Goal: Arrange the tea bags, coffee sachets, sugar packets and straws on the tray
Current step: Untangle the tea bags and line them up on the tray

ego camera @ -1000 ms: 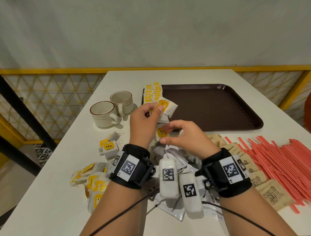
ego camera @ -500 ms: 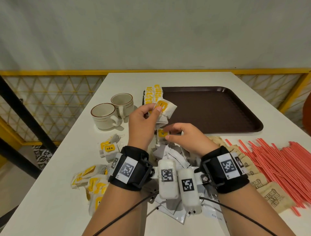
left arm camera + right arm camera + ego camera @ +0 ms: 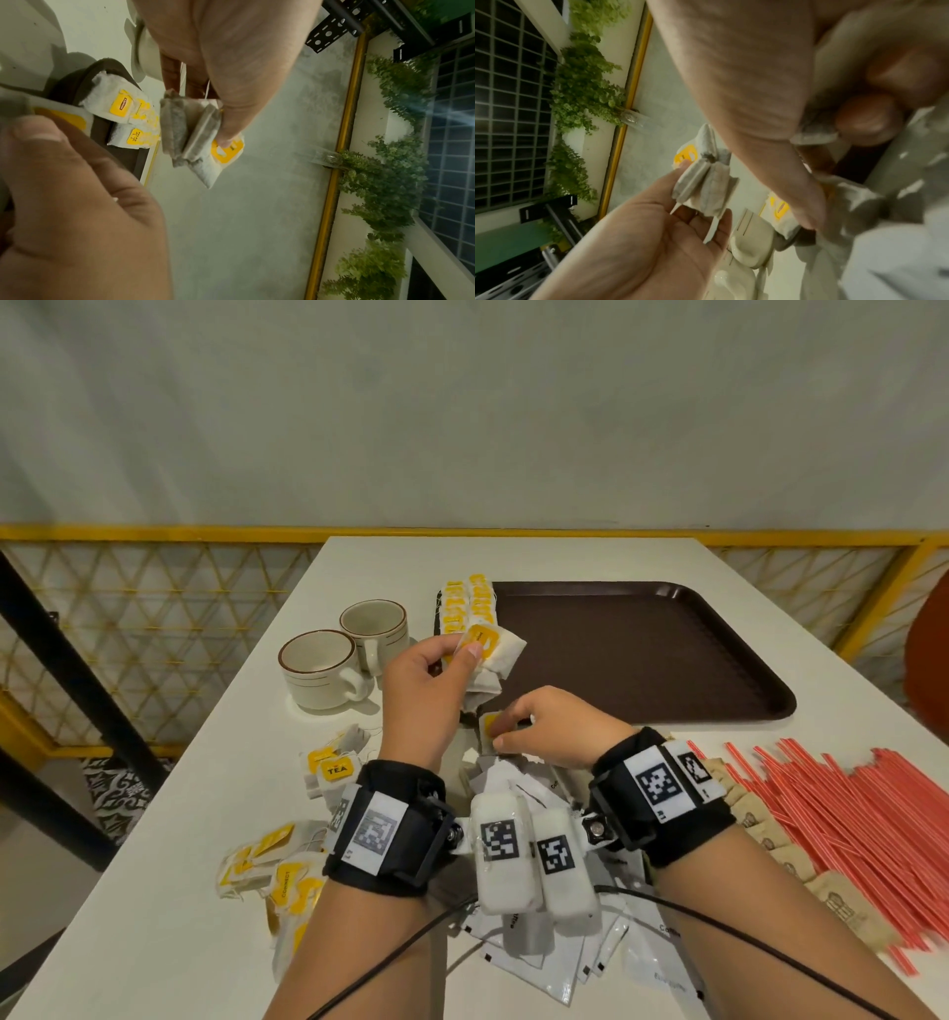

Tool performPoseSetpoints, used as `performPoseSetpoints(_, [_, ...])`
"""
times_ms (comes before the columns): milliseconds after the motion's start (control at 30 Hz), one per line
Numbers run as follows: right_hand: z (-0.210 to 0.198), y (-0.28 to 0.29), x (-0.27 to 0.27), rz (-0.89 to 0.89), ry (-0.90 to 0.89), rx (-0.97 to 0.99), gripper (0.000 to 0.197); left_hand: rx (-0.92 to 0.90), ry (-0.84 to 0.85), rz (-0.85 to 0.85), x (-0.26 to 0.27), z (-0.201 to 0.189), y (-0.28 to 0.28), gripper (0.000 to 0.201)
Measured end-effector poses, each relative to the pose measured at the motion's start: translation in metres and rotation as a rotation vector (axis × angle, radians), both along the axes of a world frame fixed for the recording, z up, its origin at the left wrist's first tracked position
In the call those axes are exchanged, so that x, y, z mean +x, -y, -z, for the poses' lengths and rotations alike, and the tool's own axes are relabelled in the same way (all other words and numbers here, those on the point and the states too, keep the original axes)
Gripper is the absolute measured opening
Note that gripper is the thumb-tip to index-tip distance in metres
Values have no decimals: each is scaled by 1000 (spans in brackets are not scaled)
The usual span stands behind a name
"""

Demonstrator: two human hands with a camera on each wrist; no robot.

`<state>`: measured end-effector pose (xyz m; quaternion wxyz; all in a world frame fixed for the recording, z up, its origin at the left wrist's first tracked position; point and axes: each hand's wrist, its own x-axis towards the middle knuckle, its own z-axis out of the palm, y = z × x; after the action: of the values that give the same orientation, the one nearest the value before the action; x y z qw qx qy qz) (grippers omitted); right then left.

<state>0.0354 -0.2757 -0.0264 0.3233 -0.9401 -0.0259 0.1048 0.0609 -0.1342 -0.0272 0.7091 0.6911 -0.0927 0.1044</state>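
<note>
The left hand (image 3: 421,690) holds a small stack of tea bags (image 3: 495,654) above the near left corner of the brown tray (image 3: 667,654); its thumb and fingers (image 3: 228,130) pinch the stack at the yellow tags. The right hand (image 3: 554,729) is lower, over the pile of white coffee sachets (image 3: 539,947), and its fingers pinch one more tea bag (image 3: 490,729) with a yellow tag. Two short rows of tea bags (image 3: 467,603) already lie along the left edge of the tray. More loose tea bags (image 3: 272,865) lie on the white bench (image 3: 154,891) at the left, near two cups (image 3: 321,667). Brown sugar packets (image 3: 801,860) and red straws (image 3: 862,819) lie on the bench at the right, outside the tray.
</note>
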Motion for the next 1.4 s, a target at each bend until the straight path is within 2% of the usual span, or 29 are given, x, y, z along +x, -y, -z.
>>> performPoseSetpoints(167, [6, 3, 2, 75, 104, 15, 15, 31, -34, -3, 4, 2, -3, 9])
performPoseSetpoints(367, [-9, 17, -2, 101, 225, 61, 10, 82, -32, -19, 5, 2, -3, 12])
performPoseSetpoints(500, [-25, 33, -15, 108, 357, 220, 13, 134, -41, 4, 3, 2, -2, 13])
performPoseSetpoints(633, [-30, 38, -31, 25, 345, 376, 10, 242, -5, 103, 0, 4, 1, 9])
performPoseSetpoints(733, [-25, 38, -32, 41, 410, 444, 22, 375, 60, 233, -5, 5, 6, 13])
performPoseSetpoints(833, [-20, 38, -30, 70, 471, 455, 29, 426, 93, 330, -10, 3, 9, 22])
performPoseSetpoints(933, [-16, 43, -30, 54, 519, 390, 30, 414, 102, 381, -12, 2, 10, 15])
performPoseSetpoints(1033, [-15, 48, -30, 40, 526, 309, 23, 378, 121, 408, -13, 2, 8, 12])
performPoseSetpoints(1100, [-15, 49, -30, 44, 529, 302, 14, 340, 116, 416, -13, 2, 8, 17])
performPoseSetpoints(1200, [-16, 49, -32, 50, 534, 308, 8, 260, 51, 396, -11, 2, 8, 37])
performPoseSetpoints(1267, [-16, 51, -32, 86, 505, 327, 5, 226, 25, 345, -9, 4, 8, 49])
performPoseSetpoints(1333, [-18, 55, -33, 149, 479, 386, 5, 202, 24, 267, -6, 7, 7, 43])
performPoseSetpoints(1400, [-21, 57, -35, 170, 407, 534, 2, 205, 36, 213, -4, 9, 7, 33])
